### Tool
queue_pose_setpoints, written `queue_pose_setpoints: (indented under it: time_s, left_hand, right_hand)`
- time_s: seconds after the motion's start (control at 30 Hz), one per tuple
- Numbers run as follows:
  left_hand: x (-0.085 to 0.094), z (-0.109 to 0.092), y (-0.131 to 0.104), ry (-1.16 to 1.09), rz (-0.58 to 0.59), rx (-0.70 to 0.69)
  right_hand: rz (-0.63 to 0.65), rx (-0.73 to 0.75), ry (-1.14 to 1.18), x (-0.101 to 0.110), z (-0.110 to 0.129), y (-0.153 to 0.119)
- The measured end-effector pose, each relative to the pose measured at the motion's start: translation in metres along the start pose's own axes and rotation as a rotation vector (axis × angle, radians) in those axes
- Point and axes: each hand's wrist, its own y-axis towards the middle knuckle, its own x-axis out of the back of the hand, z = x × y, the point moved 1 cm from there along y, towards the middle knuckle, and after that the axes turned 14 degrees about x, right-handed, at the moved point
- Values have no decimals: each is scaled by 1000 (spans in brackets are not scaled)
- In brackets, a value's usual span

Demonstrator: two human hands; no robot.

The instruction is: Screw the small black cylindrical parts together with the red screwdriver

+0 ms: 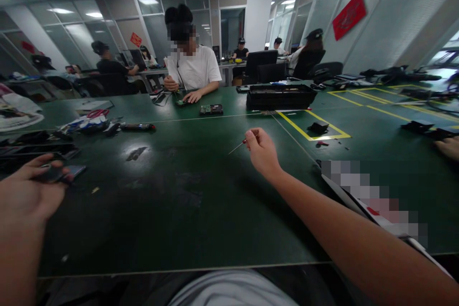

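Observation:
Over the middle of the green table (215,229), my right hand (263,150) pinches a slim screwdriver (236,147). Its thin metal shaft points left and down, and a bit of red handle shows by my fingertips. At the left edge of the view, my left hand (34,191) is turned palm up, with a small dark object (52,174) in its curled fingers; blur hides what kind it is. A flat grey-blue piece (77,170) lies just beyond those fingers. Black casings (46,148) lie behind my left hand.
Across the table a person in a white shirt (197,69) handles a small green circuit board (182,102). Nearby are a hard drive (211,109) and a long black housing (279,97). Tools and cables (89,123) lie left; a pixelated white item (358,196) lies right. Another person's hand (448,147) shows far right.

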Motion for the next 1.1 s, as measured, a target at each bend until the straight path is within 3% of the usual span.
queue_pose_setpoints:
  time_s: [0.1, 0.3, 0.43, 0.5, 0.57, 0.77, 0.87, 1.1]
  left_hand:
    - [-41, 9, -7, -188, 99, 52]
    - [-140, 24, -54, -149, 488, 166]
    - [-187, 42, -79, -73, 710, 177]
    - [-206, 56, -87, -1, 826, 130]
    - [-222, 72, -94, 90, 869, 56]
    - [-247, 110, -107, 443, 876, -294]
    - [-246, 119, -106, 533, 885, -402]
    - [-235, 127, -95, 605, 859, -514]
  right_hand:
    - [6, 2, -7, 2, 0, 0]
    - [35, 38, -62, 5, 2, 1]
    - [54, 20, -71, 6, 2, 1]
    - [41, 19, -58, 6, 2, 1]
    - [17, 16, -36, 6, 2, 0]
    - [-44, 54, -19, 3, 2, 0]
    - [-45, 81, -35, 5, 10, 0]
    - [-72, 156, 26, 12, 25, -4]
